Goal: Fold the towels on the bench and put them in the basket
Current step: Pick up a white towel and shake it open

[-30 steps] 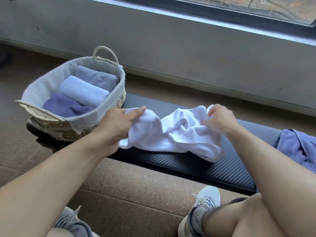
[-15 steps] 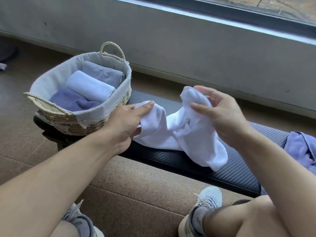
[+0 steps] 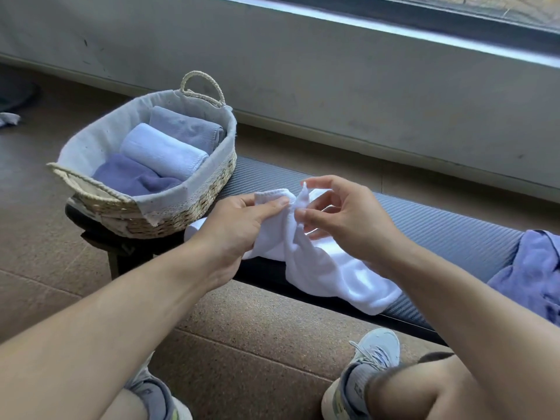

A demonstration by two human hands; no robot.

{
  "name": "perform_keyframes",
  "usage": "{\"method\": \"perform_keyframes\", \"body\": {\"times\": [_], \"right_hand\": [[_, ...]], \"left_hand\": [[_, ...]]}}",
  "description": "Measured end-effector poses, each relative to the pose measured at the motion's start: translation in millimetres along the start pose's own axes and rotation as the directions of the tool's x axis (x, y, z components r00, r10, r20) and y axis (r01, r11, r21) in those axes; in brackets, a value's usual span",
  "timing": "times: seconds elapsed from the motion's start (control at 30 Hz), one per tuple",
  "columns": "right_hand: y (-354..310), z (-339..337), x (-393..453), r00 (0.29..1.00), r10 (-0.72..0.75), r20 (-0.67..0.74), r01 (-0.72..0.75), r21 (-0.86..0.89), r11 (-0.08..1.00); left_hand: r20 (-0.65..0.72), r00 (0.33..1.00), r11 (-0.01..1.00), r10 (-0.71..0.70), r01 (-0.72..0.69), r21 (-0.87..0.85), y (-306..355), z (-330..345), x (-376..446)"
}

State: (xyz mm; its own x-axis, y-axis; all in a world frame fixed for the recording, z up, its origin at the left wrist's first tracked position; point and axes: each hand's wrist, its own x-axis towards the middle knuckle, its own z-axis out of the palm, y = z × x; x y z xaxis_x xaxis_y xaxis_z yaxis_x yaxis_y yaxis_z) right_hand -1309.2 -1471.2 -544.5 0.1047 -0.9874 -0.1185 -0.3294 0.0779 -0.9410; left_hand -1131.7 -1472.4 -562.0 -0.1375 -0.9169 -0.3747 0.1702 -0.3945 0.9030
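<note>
The right hand (image 3: pixel 345 219) has come in beside the left hand (image 3: pixel 239 225); both hands pinch one crumpled white terry towel (image 3: pixel 321 262) over the dark ribbed surface (image 3: pixel 439 225). Three folded towels fill the lined woven basket (image 3: pixel 194 204); one purple towel (image 3: pixel 530 274) lies right.

Head view — down, close over bench (image 3: pixel 424 225)

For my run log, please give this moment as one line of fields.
step: finding towel corner | left hand: grips white towel | right hand: pinches its corner | basket: three folded towels | purple towel: unfolded on bench
</note>
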Motion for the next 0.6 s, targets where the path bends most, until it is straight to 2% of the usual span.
{"method": "perform_keyframes", "body": {"times": [0.17,0.27,0.4,0.5,0.6], "right_hand": [[-1.8,-8.9,0.3,0.997,-0.055,-0.053,0.037,-0.300,0.953],[-1.4,-10.0,-1.4,0.996,-0.070,-0.059,0.041,-0.398,0.916],[-1.3,-15.8,-0.7,0.984,-0.165,-0.063,0.130,-0.369,0.920],[-4.9,-23.7,-2.0,0.940,-0.338,-0.047,0.300,-0.358,0.884],[-11.1,-30.6,-5.8,0.874,-0.486,0.002,0.469,-0.267,0.842]], "left_hand": [[0.018,1.000,0.999,-0.006,0.005,0.034,1.1,0.1,0.5],[-0.015,1.000,0.999,0.013,-0.013,0.040,-0.4,1.8,0.4],[-0.145,0.986,0.995,0.088,-0.082,0.051,-2.0,0.6,3.3],[-0.220,0.966,0.990,0.135,-0.120,0.079,0.7,-3.7,6.0],[-0.237,0.963,0.990,0.128,-0.110,0.088,3.0,-7.6,7.9]]}}
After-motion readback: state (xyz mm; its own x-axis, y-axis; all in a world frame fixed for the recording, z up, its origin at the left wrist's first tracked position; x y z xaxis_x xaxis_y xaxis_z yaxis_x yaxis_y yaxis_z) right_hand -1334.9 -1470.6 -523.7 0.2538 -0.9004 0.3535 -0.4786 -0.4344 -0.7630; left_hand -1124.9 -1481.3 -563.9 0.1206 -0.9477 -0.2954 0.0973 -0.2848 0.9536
